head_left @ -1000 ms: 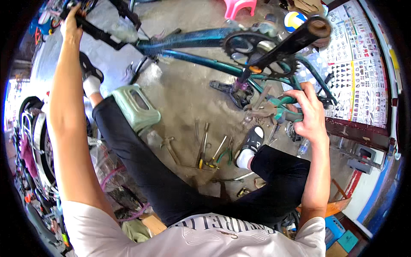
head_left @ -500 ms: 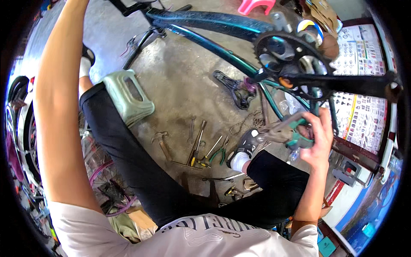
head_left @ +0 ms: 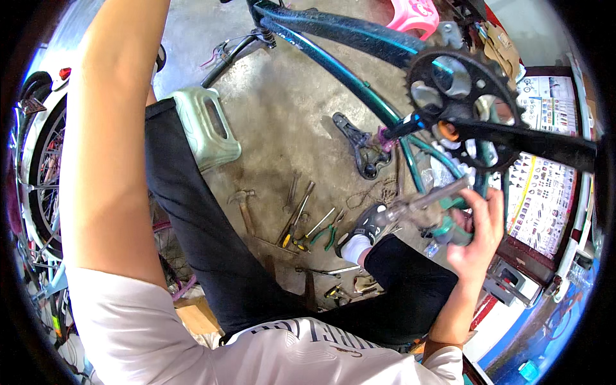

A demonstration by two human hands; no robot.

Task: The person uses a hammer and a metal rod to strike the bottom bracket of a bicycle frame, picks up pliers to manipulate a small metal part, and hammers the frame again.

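My right hand (head_left: 478, 247) is closed round a smeared grey metal tool with green handle parts (head_left: 416, 210); its exact kind is too blurred to tell. The tool is just below the dark teal bicycle frame (head_left: 340, 70). Above it are the black chainring (head_left: 507, 96) and a long black crank arm (head_left: 545, 142) pointing right. I cannot tell whether the tool touches the frame. My left arm (head_left: 112, 160) reaches up past the upper edge, where its hand is out of view.
Between my legs on the floor lie a hammer (head_left: 245, 212), screwdrivers (head_left: 292, 231), green-handled pliers (head_left: 328, 235) and a chain (head_left: 378, 192). A black saddle (head_left: 359, 144) lies beyond. A pale green jug (head_left: 202, 131) is beside my left knee; a pink stool (head_left: 414, 16) stands behind the frame.
The view has shifted, so the frame and floor things appear further right or lower. The tool in my right hand has turned, its grey bar now slanting up to the right.
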